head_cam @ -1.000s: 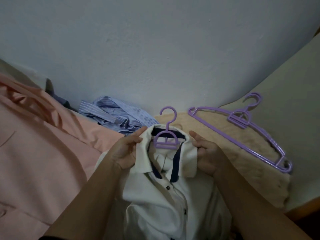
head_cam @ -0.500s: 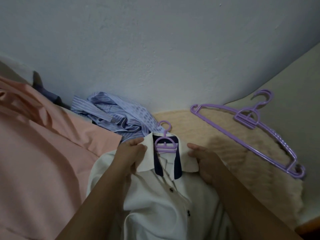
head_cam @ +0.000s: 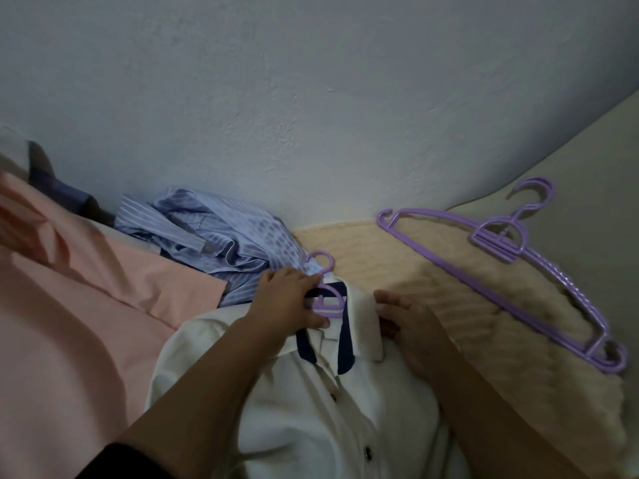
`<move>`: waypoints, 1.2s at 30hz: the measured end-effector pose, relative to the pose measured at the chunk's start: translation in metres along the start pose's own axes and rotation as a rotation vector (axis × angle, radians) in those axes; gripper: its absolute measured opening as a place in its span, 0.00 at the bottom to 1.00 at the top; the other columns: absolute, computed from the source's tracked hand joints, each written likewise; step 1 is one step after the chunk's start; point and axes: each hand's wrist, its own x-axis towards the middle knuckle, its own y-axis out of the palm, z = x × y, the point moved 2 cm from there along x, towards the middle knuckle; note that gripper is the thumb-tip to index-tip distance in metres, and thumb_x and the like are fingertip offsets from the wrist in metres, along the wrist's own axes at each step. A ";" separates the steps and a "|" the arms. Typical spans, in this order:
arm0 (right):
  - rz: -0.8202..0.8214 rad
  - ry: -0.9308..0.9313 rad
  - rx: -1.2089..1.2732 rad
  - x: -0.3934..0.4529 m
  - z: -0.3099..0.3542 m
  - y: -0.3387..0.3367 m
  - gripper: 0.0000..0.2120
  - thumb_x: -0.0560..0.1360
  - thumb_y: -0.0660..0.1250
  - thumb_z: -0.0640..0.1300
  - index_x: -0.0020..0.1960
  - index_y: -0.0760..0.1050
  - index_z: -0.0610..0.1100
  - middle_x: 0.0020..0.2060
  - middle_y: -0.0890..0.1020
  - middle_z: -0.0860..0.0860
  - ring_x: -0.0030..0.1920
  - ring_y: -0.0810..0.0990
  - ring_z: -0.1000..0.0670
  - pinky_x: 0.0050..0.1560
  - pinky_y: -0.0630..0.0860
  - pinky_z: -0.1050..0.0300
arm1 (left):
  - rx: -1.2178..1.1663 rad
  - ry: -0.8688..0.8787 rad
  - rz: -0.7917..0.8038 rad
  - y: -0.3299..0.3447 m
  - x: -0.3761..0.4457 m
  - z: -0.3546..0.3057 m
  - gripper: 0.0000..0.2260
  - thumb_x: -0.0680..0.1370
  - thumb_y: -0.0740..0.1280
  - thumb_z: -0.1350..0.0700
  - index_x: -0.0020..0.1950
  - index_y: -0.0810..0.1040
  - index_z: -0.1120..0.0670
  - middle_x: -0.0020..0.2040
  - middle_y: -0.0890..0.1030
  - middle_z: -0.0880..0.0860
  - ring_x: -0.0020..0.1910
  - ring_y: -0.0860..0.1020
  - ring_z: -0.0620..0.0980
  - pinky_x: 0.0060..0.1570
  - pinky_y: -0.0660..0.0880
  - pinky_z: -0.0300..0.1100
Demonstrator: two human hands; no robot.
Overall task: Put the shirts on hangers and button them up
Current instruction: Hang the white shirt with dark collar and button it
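Clutter hems me in: a peach shirt spreads to my left, a striped blue shirt lies crumpled against the wall, and a spare purple hanger rests on the cream blanket to my right. My left hand pinches the white shirt at its collar over the purple hanger inside it. My right hand grips the collar's other side.

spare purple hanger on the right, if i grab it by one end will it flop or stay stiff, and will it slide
The spare hanger likely stays stiff: it looks like moulded plastic with thin rigid bars. Probably light, since it is a slim open frame. It may snag rather than slide, since it lies on a fuzzy cream blanket and its hooked ends could catch the pile.
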 end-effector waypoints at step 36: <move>-0.022 -1.191 -0.233 -0.353 0.357 0.104 0.06 0.72 0.72 0.41 0.49 0.82 0.46 0.42 0.82 0.57 0.42 0.79 0.64 0.42 0.71 0.77 | -0.161 0.228 -1.326 -0.462 -0.270 -0.055 0.34 0.65 0.79 0.52 0.69 0.74 0.50 0.60 0.77 0.50 0.54 0.78 0.51 0.54 0.77 0.52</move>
